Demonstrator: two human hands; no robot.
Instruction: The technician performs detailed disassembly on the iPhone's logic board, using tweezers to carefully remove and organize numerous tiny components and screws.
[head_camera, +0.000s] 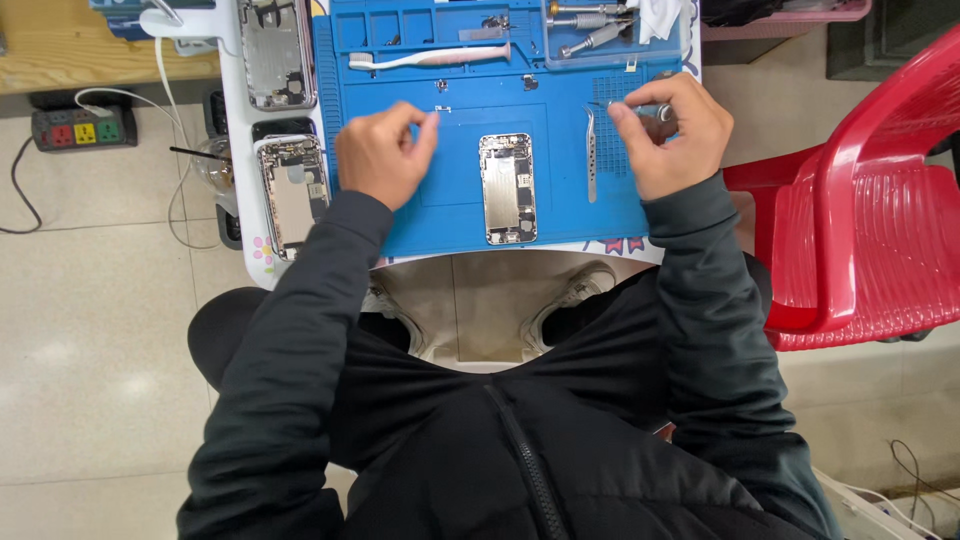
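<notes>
Your right hand (668, 132) is closed on a slim metal tool (648, 108), its tip pointing left over the blue mat (440, 210). Your left hand (385, 152) pinches thumb to finger, though whether it grips a tiny part you cannot tell. The opened phone shell (508, 188) lies between your 2 hands, slightly nearer you; tweezers (591, 155) rest just left of your right hand. This looks like small-part work; steady both hands first.

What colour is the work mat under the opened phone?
Blue; the head view shows the mat under the phone.
</notes>
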